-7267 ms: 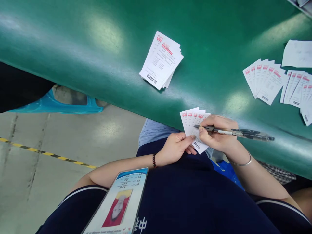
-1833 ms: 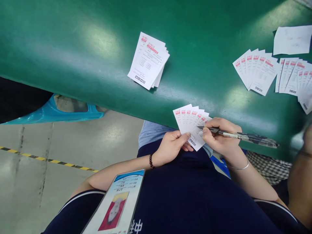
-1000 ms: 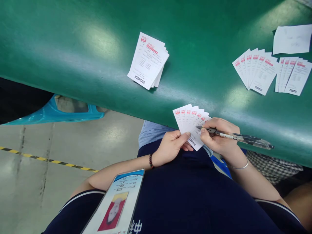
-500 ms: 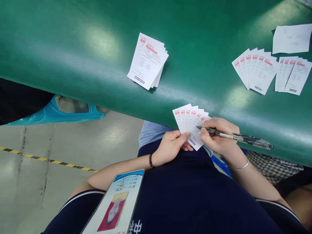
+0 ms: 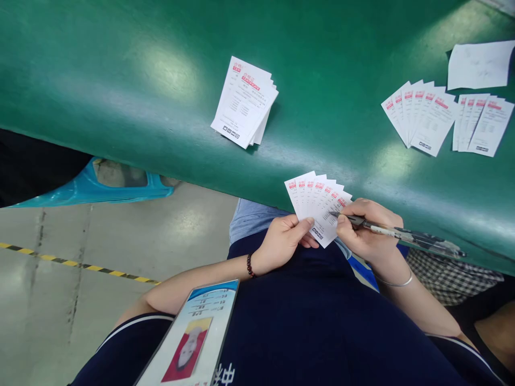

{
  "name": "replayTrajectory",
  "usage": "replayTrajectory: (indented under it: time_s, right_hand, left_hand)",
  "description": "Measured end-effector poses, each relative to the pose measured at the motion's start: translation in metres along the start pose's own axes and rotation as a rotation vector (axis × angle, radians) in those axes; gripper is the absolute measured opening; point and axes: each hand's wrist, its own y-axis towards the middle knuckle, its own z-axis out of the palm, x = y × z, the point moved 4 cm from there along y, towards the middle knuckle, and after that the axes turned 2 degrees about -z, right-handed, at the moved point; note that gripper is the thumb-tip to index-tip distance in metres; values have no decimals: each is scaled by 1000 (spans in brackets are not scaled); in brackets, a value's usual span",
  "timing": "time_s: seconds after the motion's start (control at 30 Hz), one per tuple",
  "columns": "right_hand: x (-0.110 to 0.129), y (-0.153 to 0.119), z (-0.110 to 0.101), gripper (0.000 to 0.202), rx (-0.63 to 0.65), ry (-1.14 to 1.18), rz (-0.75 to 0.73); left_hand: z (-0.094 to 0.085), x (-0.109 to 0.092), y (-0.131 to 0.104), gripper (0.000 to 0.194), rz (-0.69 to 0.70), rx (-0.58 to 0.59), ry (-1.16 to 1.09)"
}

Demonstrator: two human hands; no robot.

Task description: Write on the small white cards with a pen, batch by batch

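Note:
A fan of several white certificate cards (image 5: 322, 212) with red headings is pinched at its lower edge by my left hand (image 5: 284, 238), thumb on top. My right hand (image 5: 370, 228) is closed around a pen (image 5: 414, 238), its tip at the printed lines of the topmost card. The fan is held over my lap, just off the front edge of the green table (image 5: 161, 107). Part of the fan's right side lies behind my right fingers.
A stack of certificate cards (image 5: 245, 104) lies on the table ahead. Two fanned sets, one left (image 5: 420, 118) and one right (image 5: 485, 126), lie far right below a blank-looking paper (image 5: 478, 64). A blue stool (image 5: 132, 187) stands left. An ID badge (image 5: 193, 332) hangs at my chest.
My right hand and the pen have shifted slightly to the right, the tip moving across the top card. My left hand and the fan have stayed in place.

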Motion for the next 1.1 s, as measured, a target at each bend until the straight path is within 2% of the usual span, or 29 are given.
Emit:
replayTrajectory:
  time_s: [1.1]
  right_hand:
    - [-3, -2, 5, 9, -20, -16, -27]
  left_hand:
    - [0, 0, 0, 28, -7, -12, 21]
